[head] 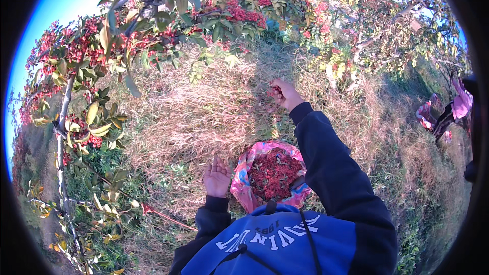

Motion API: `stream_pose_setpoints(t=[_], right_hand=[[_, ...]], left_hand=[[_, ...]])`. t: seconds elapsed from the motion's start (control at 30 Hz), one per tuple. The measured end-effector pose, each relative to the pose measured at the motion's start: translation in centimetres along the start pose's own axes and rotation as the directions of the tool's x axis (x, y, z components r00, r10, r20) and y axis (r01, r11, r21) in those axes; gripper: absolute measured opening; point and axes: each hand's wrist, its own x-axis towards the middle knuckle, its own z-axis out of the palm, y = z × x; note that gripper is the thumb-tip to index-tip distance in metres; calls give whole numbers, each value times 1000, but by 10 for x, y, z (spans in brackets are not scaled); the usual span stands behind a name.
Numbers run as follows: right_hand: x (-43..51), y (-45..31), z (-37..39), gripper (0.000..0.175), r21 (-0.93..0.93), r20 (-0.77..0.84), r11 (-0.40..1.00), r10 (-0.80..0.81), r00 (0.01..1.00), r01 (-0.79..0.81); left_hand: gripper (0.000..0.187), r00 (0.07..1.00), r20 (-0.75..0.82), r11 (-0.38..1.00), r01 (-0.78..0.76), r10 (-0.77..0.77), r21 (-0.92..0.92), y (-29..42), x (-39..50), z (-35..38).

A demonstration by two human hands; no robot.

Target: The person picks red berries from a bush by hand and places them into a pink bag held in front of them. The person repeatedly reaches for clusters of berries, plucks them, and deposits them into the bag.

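Note:
My right hand (285, 94) reaches out over dry grass, its fingers closed on a small bunch of red berries (274, 90). Palm up and empty, my left hand (217, 177) is held low, left of a pink patterned bag (244, 193). Inside this wide-mouthed bag, close against my body, lies a heap of red berries (273, 175) mixed with some leaves. Clusters of similar red berries (248, 13) hang on leafy branches ahead of me and to the left. Both hands are apart from the bag and the branches.
A slim tree trunk (63, 130) rises at the left, with leafy twigs reaching inward. From it a red cord (168, 215) runs towards my left side. More trees with pale branches (382, 32) stand at the upper right. Another person (454, 109) in pink is at the far right.

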Motion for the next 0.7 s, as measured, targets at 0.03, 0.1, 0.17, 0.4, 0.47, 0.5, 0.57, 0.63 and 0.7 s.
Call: stream_pose_setpoints(t=[0.03, 0.1, 0.17, 0.4, 0.47, 0.5, 0.57, 0.63, 0.7], right_hand=[[-14, 8, -3, 11, 40, 76, 998, 41, 996, -44], [-41, 21, -15, 10, 116, 213, 984, 108, 971, -135], [-62, 44, -34, 5, 109, 189, 989, 76, 979, -98], [-160, 106, -42, 22, -490, 69, 808, -337, 939, 326], [-170, 122, -51, 33, -675, 148, 613, -433, 889, 411], [-177, 124, -52, 39, -658, 138, 639, -417, 898, 398], [-192, 123, -53, 51, -621, 121, 690, -384, 915, 372], [-200, 124, -57, 56, -490, 149, 798, -319, 936, 351], [-218, 115, -55, 58, -305, 133, 920, -216, 967, 247]], left_hand=[[32, 1000, -6, 998, 17, -16, 61, -6, 2, 6], [34, 997, -29, 981, 70, -66, 179, -24, 11, 22], [35, 986, -57, 937, 169, -159, 305, -47, 15, 44], [58, 923, 116, 689, 185, -366, 701, -127, 15, 96], [57, 925, 94, 644, 181, -369, 743, -144, 18, 92], [56, 924, 88, 617, 175, -372, 768, -149, 19, 91], [46, 934, 62, 624, 186, -353, 759, -155, 16, 86], [41, 925, 37, 651, 237, -378, 721, -158, 13, 84], [33, 926, 8, 698, 279, -378, 659, -158, 11, 77]])
